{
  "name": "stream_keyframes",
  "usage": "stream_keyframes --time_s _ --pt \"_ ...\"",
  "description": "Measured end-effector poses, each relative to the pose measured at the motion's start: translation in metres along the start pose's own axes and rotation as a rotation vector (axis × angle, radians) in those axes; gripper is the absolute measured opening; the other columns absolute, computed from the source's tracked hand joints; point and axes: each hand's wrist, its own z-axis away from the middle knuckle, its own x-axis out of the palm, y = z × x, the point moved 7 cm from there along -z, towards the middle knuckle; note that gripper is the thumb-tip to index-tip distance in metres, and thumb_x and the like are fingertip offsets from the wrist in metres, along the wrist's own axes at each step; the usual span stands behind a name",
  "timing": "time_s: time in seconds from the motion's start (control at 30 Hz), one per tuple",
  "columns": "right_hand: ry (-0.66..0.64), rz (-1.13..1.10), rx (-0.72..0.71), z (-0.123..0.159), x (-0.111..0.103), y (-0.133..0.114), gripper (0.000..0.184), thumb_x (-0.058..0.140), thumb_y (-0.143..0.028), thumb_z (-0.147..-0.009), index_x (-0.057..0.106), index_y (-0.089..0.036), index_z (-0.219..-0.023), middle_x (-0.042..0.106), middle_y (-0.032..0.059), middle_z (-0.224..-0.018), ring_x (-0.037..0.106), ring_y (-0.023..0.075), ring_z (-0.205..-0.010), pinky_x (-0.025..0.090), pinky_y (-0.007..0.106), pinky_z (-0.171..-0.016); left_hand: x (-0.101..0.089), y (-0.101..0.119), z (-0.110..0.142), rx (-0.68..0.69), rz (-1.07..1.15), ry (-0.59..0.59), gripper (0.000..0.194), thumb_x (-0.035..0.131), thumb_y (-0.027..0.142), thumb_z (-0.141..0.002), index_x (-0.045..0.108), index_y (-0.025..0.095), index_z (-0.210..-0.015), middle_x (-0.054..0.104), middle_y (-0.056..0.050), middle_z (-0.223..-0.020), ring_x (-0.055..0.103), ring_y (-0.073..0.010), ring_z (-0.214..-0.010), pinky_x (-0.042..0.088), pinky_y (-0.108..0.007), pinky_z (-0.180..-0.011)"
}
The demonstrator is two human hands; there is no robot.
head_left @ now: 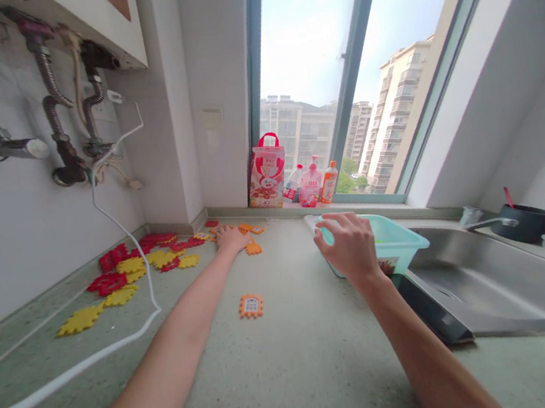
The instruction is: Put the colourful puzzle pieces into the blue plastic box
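Several orange pcs (253,247) lie at the L hand (233,239), far side of counter (298,361); fingers bent over them, grip hidden, can't tell if any's held. R hand (351,244) half-curled at L end of teal tub (405,240); palm hidden, can't tell re hold or contact. Progress, approx.: one printed orange pc (250,306) sits apart, nearer; red pcs (107,284) & yellow pcs (81,320) lie loose, mixed, no clear joins, so prob. little done, lots left. White cord (150,280) crosses in front of spread, poss. snag; sink (509,286) R of tub.
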Motion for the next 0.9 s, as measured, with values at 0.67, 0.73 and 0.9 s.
stream_keyframes --time_s 0.67,0.73,0.9 --pt "-0.559 -0.474 -0.038 0.06 0.112 -0.047 0.035 0.062 -0.036 -0.101 0.068 -0.019 -0.131 0.073 0.012 -0.125 0.066 0.0268 -0.121 0.049 0.043 -0.108 -0.037 0.013 0.063 0.226 0.257 0.003 0.061 0.021 0.058 -0.108 0.064 0.029 -0.141 0.063 -0.007 -0.147 0.053 -0.0275 -0.14 0.04 -0.042 -0.118" --pt "-0.572 -0.493 -0.03 0.061 0.113 -0.047 0.036 0.061 -0.039 -0.102 0.067 -0.021 -0.132 0.073 0.0114 -0.127 0.065 0.0268 -0.122 0.048 0.043 -0.109 -0.034 -0.006 0.045 0.064 0.247 0.032 0.07 0.011 0.055 -0.108 0.059 0.021 -0.146 0.054 -0.015 -0.155 0.043 -0.0342 -0.149 0.035 -0.053 -0.121" --pt "-0.566 -0.515 -0.034 0.058 0.11 -0.047 0.035 0.063 -0.04 -0.101 0.068 -0.022 -0.131 0.072 0.0107 -0.128 0.065 0.0266 -0.123 0.048 0.042 -0.109 -0.014 -0.027 0.014 -0.161 0.207 0.005 0.09 0.019 0.078 -0.098 0.048 0.016 -0.156 0.038 -0.023 -0.165 0.021 -0.0471 -0.157 0.027 -0.067 -0.12"
